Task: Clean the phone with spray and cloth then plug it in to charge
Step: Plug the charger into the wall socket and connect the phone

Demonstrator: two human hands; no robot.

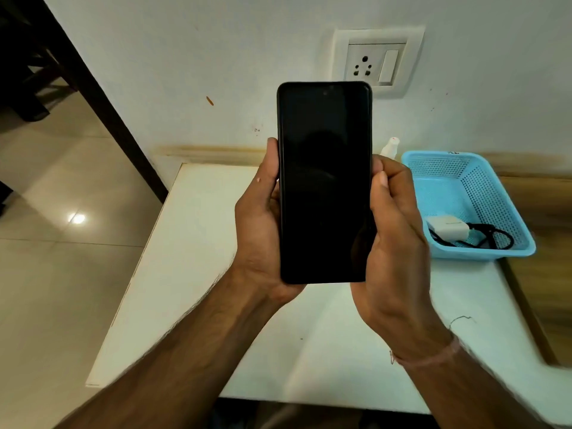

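Note:
A black phone (325, 181) with a dark screen is held upright above the white table (192, 258), screen toward me. My left hand (258, 227) grips its left edge and lower back. My right hand (393, 230) grips its right edge, fingers curled along the side. A white spray bottle (390, 147) stands behind the phone, mostly hidden. A white charger brick (445, 227) with a black cable (492, 235) lies in the blue basket (501, 181). No cloth is visible.
A wall socket with a switch (376, 63) sits on the white wall above the table. The blue basket stands at the table's back right. A wooden surface (544, 243) lies to the right, tiled floor (62, 258) to the left.

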